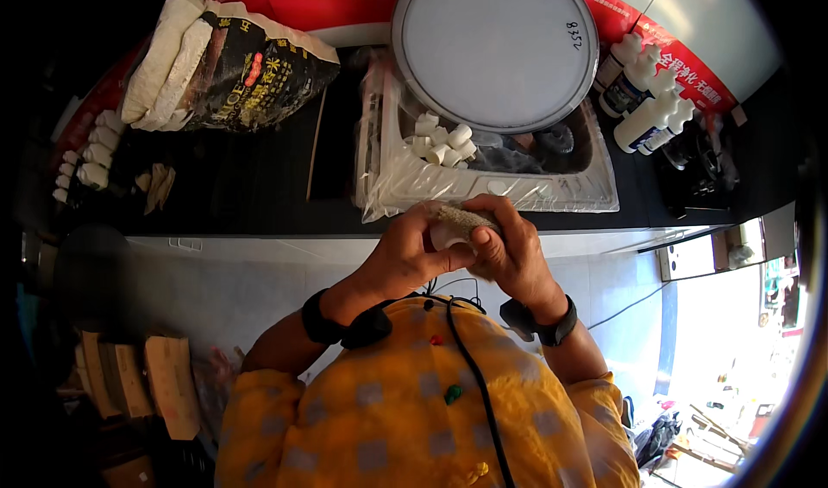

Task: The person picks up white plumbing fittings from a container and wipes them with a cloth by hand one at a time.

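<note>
In front of my chest, above the counter's front edge, my two hands meet. My left hand (411,245) holds a small white piece (446,234), apparently a plastic cap, partly hidden by the fingers. My right hand (514,252) grips a rough beige scrubbing cloth or pad (467,219) that lies against the white piece. Just beyond them is a sink basin (550,193) wrapped in clear plastic. Several similar white caps (446,145) are heaped inside it on the left, beside dark parts (511,158) in plastic.
A large round pale lid or disc (495,48) with handwriting covers the sink's back. White bottles (647,96) stand to the right. On the left are a rice bag (239,67), white containers (97,155) and a crumpled cloth (158,187). Cardboard (171,384) stands lower left.
</note>
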`<state>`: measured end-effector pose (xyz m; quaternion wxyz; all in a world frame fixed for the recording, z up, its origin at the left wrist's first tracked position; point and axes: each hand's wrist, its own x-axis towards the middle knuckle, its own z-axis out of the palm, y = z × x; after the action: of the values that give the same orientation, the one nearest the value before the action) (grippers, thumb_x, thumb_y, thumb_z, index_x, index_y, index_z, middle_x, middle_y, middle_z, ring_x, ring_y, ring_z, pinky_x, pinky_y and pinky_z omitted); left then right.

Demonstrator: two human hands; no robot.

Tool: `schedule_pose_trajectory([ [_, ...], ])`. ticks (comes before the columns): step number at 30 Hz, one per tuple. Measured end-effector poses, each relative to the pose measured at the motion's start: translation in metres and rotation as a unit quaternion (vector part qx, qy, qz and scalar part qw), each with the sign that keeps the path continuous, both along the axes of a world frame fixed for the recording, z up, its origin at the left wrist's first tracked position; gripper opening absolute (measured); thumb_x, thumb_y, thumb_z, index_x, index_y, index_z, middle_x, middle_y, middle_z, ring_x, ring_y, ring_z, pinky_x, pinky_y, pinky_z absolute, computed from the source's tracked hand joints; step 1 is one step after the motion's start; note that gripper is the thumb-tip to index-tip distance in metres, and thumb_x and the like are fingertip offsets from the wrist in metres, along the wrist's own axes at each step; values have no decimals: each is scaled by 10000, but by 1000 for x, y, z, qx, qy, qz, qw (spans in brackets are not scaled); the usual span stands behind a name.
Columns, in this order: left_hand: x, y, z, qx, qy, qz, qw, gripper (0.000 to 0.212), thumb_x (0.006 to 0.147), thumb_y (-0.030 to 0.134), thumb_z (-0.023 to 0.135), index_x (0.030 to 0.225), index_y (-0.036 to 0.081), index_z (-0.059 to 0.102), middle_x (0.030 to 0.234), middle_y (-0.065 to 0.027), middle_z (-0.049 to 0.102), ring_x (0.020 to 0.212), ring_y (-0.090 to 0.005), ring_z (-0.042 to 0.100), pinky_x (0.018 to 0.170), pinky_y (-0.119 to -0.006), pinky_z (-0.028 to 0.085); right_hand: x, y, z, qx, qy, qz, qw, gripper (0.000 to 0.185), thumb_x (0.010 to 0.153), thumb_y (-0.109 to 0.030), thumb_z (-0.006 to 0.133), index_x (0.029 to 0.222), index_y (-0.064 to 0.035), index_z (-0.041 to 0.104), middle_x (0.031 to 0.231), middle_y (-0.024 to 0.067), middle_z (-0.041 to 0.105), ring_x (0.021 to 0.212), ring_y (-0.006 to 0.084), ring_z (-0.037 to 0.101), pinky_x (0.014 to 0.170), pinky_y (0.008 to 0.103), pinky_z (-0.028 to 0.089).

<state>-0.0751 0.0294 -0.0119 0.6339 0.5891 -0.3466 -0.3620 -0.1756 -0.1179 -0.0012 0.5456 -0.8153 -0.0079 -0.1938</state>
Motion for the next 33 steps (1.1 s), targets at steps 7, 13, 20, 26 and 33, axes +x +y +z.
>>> schedule_pose_trajectory([
  [7,-3,5,-2,28,-211,39,976,420,671,126,767,1017,24,553,948,-65,519,805,-173,541,667,-284,452,-3,4,-3,-27,18,-22,999,222,882,-172,552,1003,4,490,742,148,598,638,233,599,582,307,462],
  [13,-9,1,-2,17,-308,61,949,457,680,153,766,1060,44,538,956,-37,498,758,-128,523,588,-254,437,-3,7,-10,-48,13,-87,995,128,869,-97,526,939,3,487,657,134,580,557,237,584,522,317,447],
  [20,-5,7,-7,5,114,-25,993,466,838,259,647,1169,-11,460,976,-90,538,781,-136,543,648,-256,477,-10,6,-12,-41,-27,-114,992,107,872,-81,516,939,0,496,620,102,555,487,166,546,465,276,422],
  [26,2,10,-14,22,194,-106,975,405,869,276,604,1134,-4,483,838,-43,575,697,-66,538,594,-189,450,-15,9,-13,0,4,-60,998,125,878,-91,519,963,-3,494,630,94,553,468,148,531,455,269,423],
  [33,-8,9,-12,-10,66,-47,997,357,850,199,629,1098,-24,500,851,-55,583,714,-95,547,635,-241,469,-11,14,-13,-50,-44,-82,994,105,890,-79,485,960,0,488,608,95,547,471,174,535,463,291,422],
])
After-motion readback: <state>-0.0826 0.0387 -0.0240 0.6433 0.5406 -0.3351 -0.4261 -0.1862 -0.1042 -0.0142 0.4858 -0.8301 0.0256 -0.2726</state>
